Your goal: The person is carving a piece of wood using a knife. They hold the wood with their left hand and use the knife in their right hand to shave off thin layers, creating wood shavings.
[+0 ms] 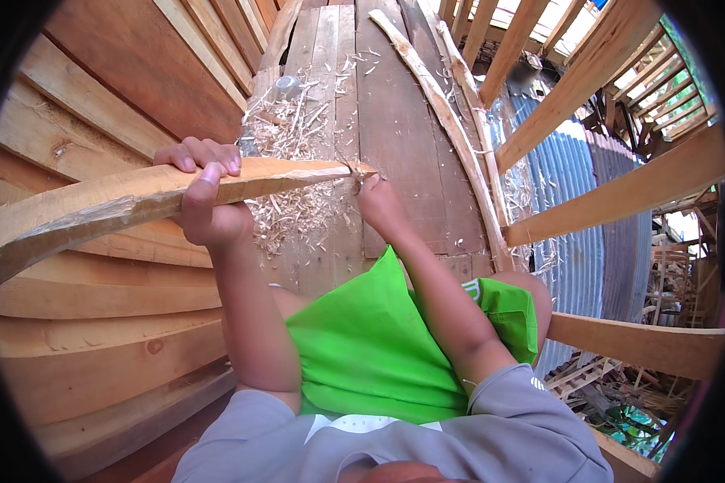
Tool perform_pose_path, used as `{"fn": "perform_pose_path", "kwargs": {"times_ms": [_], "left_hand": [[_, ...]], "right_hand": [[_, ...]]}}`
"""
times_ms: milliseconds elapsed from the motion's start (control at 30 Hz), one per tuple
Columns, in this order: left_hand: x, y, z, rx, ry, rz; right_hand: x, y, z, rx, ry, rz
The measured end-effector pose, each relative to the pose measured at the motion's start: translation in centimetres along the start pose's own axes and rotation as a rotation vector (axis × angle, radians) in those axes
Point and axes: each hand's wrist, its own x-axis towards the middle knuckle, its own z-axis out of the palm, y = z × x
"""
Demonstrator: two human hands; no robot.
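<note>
A long pale wooden plank (97,197) runs from the left side across in front of me and narrows to a rough, whittled tip. My left hand (207,193) is wrapped round it near the middle, thumb on the near side. Close against the tapered end, my right hand (381,203) is closed in a fist. A small dark piece shows between that fist and the wood; what the fingers hold is hidden. Below the plank, curly wood shavings (294,213) lie heaped on the floorboards (403,153).
A timber plank wall (97,290) rises close on my left. Two long peeled poles (435,97) lie along the right side, beside a slatted wooden railing (620,191). Corrugated metal sheets (584,241) show beyond it. A clear plastic container (286,85) sits among the far shavings.
</note>
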Motion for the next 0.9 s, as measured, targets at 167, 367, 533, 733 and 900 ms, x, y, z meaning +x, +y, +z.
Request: {"fn": "perform_pose_path", "kwargs": {"times_ms": [167,367,533,733,900], "left_hand": [[-0.2,0.1,-0.3,0.015,0.001,0.018],[-0.2,0.1,0.6,0.032,0.012,0.014],[-0.2,0.4,-0.5,0.034,0.036,0.020],[0.0,0.2,0.3,0.021,-0.018,0.020],[0.0,0.3,0.0,0.030,0.021,0.021]], "right_hand": [[-2.7,-5.8,-1.0,0.008,-0.002,-0.140],[-0.3,-0.3,-0.6,0.006,0.044,0.001],[-4.9,-8.6,-2.8,-0.015,-0.121,-0.119],[0.3,1.0,-0.2,-0.084,0.056,0.007],[0.8,0.2,-0.6,-0.216,0.070,0.086]]}}
